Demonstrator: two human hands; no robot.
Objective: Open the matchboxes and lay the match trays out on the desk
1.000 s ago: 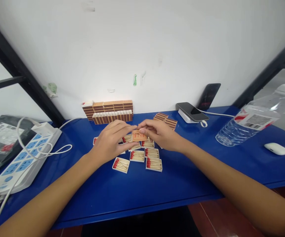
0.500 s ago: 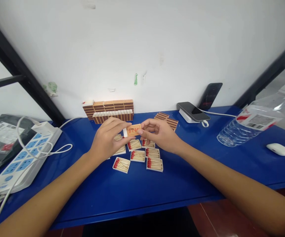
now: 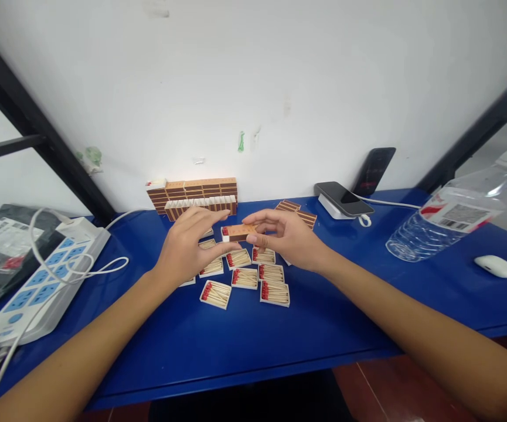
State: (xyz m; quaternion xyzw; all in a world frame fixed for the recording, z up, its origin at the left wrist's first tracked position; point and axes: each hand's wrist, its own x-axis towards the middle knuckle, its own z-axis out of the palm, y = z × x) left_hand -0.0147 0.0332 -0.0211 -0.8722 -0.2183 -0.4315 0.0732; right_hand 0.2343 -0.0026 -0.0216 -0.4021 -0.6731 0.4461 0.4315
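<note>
My right hand (image 3: 286,237) grips the right end of a matchbox (image 3: 238,232) between thumb and fingers, above the blue table. Its tray juts a little from the sleeve at the left, with red match heads showing. Around that left end my left hand (image 3: 187,241) is open, thumb and fingers apart, holding nothing. Below the hands lie several open trays filled with matches, among them a tray (image 3: 215,293) at the front left and another (image 3: 275,293) at the front right. Some trays are partly hidden behind my hands.
Stacked matchboxes (image 3: 200,189) stand against the wall; flat matchbox sleeves (image 3: 303,218) lie right of them. A phone (image 3: 343,198) rests on a white block. Farther right are a water bottle (image 3: 451,217) and a white case (image 3: 497,266). A power strip (image 3: 46,281) with cables lies left.
My left fingers have let go of the matchbox and spread apart. The box has turned in my right hand, so its brown striking side and the match heads now show.
</note>
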